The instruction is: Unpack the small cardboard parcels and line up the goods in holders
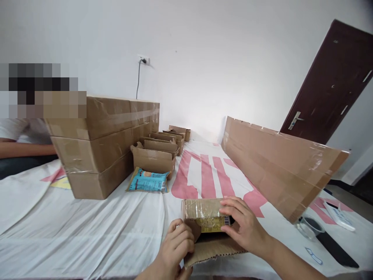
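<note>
A small open cardboard box (217,248) sits in front of me on the white sheet, its torn near flap towards me. My left hand (178,245) is curled round its left edge, gripping the cardboard. On the other side, my right hand (246,225) has its fingers over the taped far panel and its thumb at the opening, holding that right corner. Inside the box lies a yellow printed package (210,226) with a barcode, partly hidden by the far panel and my right hand. Clear tape shines across that panel.
Stacked cardboard boxes (115,151) rise on the left, with a person's arm (27,150) behind them. Open boxes (154,157) line up beside the stack, a blue snack packet (148,181) before them. A long cardboard barrier (276,163) and a clear cup (310,225) are at right.
</note>
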`<state>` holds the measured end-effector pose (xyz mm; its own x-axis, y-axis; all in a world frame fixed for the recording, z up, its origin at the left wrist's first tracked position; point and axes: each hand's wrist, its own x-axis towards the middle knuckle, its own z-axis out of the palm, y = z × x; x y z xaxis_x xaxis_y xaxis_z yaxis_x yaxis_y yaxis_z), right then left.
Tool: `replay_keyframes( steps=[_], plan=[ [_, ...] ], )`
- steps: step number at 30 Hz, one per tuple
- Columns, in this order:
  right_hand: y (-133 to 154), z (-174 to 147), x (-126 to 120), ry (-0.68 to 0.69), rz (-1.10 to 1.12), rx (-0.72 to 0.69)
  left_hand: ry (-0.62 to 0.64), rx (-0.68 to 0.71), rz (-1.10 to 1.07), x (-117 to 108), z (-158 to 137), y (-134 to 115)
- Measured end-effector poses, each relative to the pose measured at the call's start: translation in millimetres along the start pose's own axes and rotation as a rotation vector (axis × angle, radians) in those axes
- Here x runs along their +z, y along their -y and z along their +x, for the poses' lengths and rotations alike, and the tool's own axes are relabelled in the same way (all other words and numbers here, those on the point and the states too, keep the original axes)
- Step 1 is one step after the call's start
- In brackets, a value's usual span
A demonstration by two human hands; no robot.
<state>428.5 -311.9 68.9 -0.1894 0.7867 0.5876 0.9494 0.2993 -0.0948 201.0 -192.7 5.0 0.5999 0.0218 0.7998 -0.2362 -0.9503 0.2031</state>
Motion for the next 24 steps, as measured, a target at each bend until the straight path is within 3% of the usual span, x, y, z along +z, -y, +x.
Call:
replay_keyframes(
  steps=[8,14,16,20,24],
  plan=[
    [12.4,12.9,20.8,0.003,-0.022,-0.075,-0.009,0.003,-0.004,1.8,-3.0,1.0],
    [6.1,10.2,14.3,0.018,0.030,-0.010,-0.014,-0.006,-0.046,1.3,-3.6,4.7],
    [-0.5,10.5,6.3,0.017,0.097,0.094,-0.058,-0.056,-0.083,3.0,-4.8,6.8],
    [-13.2,10.2,-9.6,0.044,0.282,0.319,-0.230,-0.289,-0.146,11.5,-11.7,13.6],
    [-17.7,7.2,-9.6,0.077,0.280,0.284,-0.401,-0.429,-0.193,23.2,-20.1,23.1]
  ],
)
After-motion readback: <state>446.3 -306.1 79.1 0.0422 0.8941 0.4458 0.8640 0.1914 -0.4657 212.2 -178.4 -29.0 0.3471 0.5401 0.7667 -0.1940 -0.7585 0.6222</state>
